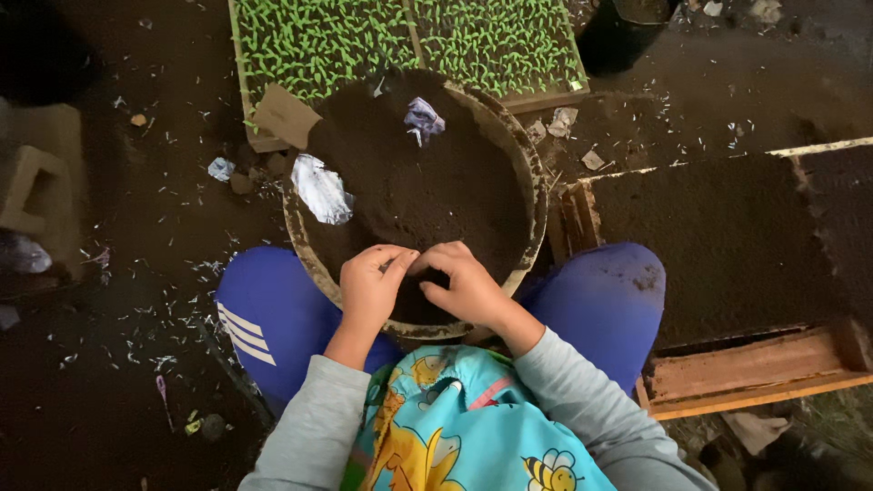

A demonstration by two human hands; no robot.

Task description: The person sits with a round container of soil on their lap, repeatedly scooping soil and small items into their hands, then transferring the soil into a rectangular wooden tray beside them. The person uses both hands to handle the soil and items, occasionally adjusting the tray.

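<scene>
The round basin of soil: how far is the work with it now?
Done: two seedling trays behind the basin already show green sprouts. In hand: the left hand and right hand meet over the dark soil at the near rim, pinching something too small to tell. Left: the wooden frame holds bare soil.

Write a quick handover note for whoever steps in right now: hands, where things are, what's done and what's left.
Left hand and right hand: together at the near edge of the round, soil-filled basin, fingertips pinching in the dark soil; whether they hold anything cannot be seen.
Basin sits between the knees; crumpled white wrapper on its left rim.
Green seedling trays lie beyond.
Wooden box of soil at right, filled level.
Done or left: not clear from this view.
</scene>
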